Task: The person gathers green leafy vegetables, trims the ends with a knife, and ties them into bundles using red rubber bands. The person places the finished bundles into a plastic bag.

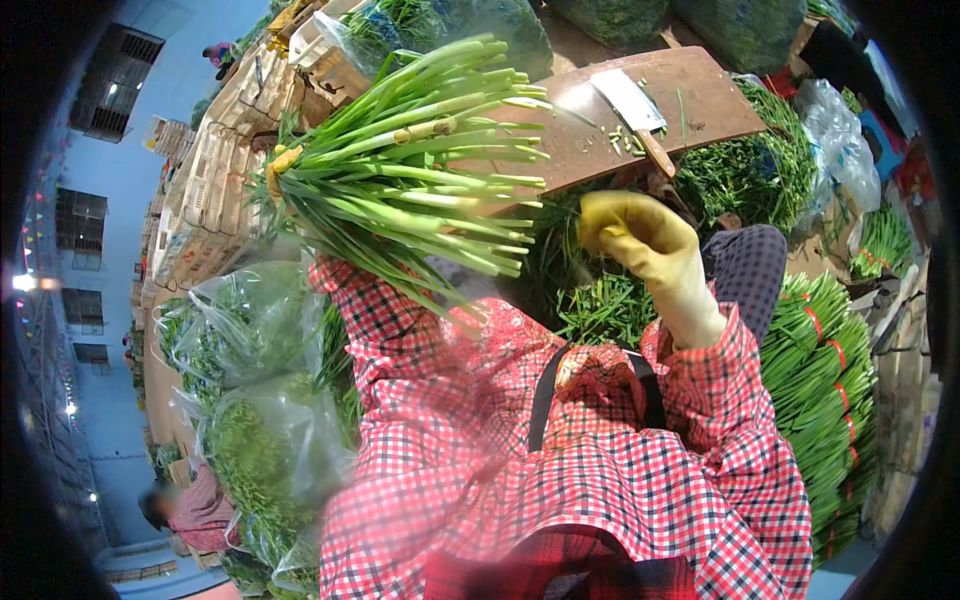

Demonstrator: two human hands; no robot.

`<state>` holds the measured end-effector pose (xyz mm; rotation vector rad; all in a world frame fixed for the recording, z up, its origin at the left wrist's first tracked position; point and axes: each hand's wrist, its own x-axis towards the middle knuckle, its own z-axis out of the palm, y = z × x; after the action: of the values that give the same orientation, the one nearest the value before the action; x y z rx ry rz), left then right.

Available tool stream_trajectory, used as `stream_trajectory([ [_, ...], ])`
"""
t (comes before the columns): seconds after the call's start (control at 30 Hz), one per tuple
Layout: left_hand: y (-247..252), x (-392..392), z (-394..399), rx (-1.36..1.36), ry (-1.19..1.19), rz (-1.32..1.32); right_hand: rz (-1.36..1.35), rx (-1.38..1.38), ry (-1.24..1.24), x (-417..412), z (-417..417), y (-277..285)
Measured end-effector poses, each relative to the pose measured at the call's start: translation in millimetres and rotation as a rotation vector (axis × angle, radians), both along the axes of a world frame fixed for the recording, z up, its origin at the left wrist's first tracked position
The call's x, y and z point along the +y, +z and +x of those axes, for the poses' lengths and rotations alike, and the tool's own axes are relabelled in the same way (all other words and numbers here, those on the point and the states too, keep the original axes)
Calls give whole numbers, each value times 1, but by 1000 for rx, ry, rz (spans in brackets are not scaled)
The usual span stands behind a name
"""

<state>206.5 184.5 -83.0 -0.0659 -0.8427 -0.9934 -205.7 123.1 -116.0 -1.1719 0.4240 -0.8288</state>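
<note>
A large bunch of green leafy stalks (pixel 420 157), probably chives or spring onions, spreads out with its pale cut ends to the right. My left hand (pixel 281 169), in a yellow glove, grips it near the leafy end; the stalks hide most of that hand. My right hand (pixel 645 240), also in a yellow rubber glove, is raised apart from the bunch with curled, blurred fingers. Whether anything is pinched in them is unclear. Behind it, a cleaver (pixel 630 105) with a wooden handle lies on a brown board (pixel 705 82), near short cut stalk pieces (pixel 621 141).
Loose greens (pixel 607 307) lie below my right hand. Tied green bundles (pixel 817 405) with red bands are stacked at right. Plastic bags of greens (pixel 262 420) stand at left, beside plastic crates (pixel 217 187). Another person (pixel 202 510) is at lower left.
</note>
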Motion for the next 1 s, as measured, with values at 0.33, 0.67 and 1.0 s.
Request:
stream_trajectory([
  [0.33, -6, -4, -6, 15, 3, 10, 280, -71, -106, 15, 77, 23],
  [0.67, -10, -2, 0, 21, -3, 1, 349, -259, -211, 4, 59, 0],
  [1.0, -12, 4, -1, 33, -41, -113, -48, 228, 14, -35, -13, 0],
])
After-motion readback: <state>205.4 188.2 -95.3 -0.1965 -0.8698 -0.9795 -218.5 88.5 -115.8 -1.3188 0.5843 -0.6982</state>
